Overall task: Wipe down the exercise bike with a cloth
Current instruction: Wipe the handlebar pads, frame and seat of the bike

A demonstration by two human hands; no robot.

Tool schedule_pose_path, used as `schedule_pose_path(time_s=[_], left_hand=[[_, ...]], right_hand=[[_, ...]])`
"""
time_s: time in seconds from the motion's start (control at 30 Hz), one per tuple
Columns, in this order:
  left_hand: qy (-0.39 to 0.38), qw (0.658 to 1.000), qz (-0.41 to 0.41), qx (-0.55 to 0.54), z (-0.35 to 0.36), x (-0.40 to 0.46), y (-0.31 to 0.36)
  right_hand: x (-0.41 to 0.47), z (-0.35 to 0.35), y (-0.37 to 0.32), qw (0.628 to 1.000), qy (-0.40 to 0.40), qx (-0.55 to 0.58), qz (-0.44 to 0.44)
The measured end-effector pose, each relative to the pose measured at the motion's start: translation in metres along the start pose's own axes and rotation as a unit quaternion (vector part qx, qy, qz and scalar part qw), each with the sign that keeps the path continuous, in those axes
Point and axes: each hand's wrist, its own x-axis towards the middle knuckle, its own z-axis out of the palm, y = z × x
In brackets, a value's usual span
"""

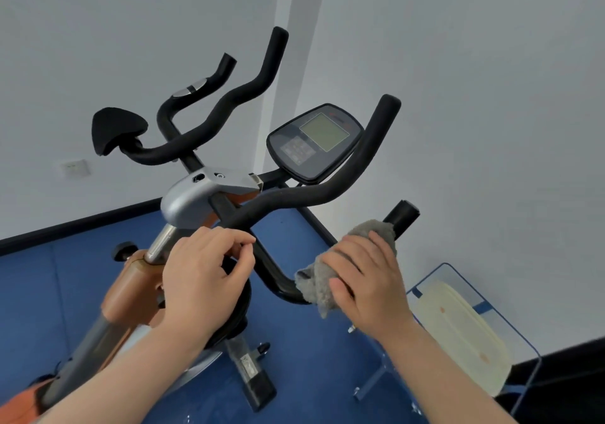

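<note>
1 grey cloth [330,287] is gripped around the exercise bike's [183,201] handlebar [271,269] by the right hand [366,279], while nothing is held by the loosely curled left hand [203,279].

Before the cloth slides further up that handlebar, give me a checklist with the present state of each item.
1. Cloth wrapped on the bar: the grey cloth is folded round the near right handlebar. Ok.
2. Grip on cloth: the right hand curls over it. Ok.
3. Path ahead: the bar's bare black end beyond the cloth shows nothing on it. Ok.
4. Bracing hand: the left hand has its fingers curled near the stem; whether it grips anything, cannot tell.
5. Console out of the way: it sits above and apart from the cloth. Ok.
6. Cloth damp or dry: cannot tell.
</note>
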Motion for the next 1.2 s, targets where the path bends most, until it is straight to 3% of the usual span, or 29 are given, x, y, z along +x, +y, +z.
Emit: schedule_pose_path(time_s=[0.07, 0.2, 0.3, 0.43, 0.57, 0.67, 1.07, 1.2], left_hand=[[0.002, 1.0, 0.002, 0.0, 0.0, -0.001, -0.002], [0.01, 1.0, -0.01, -0.003, 0.0, -0.002, -0.002], [0.01, 1.0, -0.009, -0.005, -0.001, -0.001, 0.001], [0.006, 1.0, -0.011, -0.013, -0.003, -0.003, 0.0], [0.015, 1.0, -0.008, -0.009, -0.003, -0.001, 0.001], [0.013, 1.0, -0.005, -0.004, -0.003, -0.001, 0.002], [0.02, 1.0, -0.012, -0.002, -0.002, -0.002, 0.003], [0.045, 0.995, -0.076, 0.039, -0.003, -0.002, -0.001]], right_hand=[[0.002, -0.012, 0.018, 1.0, -0.015, 0.0, 0.005], [0.001, 0.001, -0.044, 0.98, -0.013, -0.004, 0.199], [0.008, 0.008, -0.079, 0.984, -0.088, -0.031, 0.15], [0.002, -0.012, -0.063, 0.978, -0.179, -0.064, 0.082], [0.021, -0.012, -0.082, 0.953, -0.253, -0.125, 0.108], [0.053, 0.006, -0.093, 0.936, -0.313, -0.108, 0.123], [0.061, 0.02, -0.095, 0.945, -0.299, -0.061, 0.118], [0.051, 0.012, -0.096, 0.953, -0.282, -0.07, 0.086]])
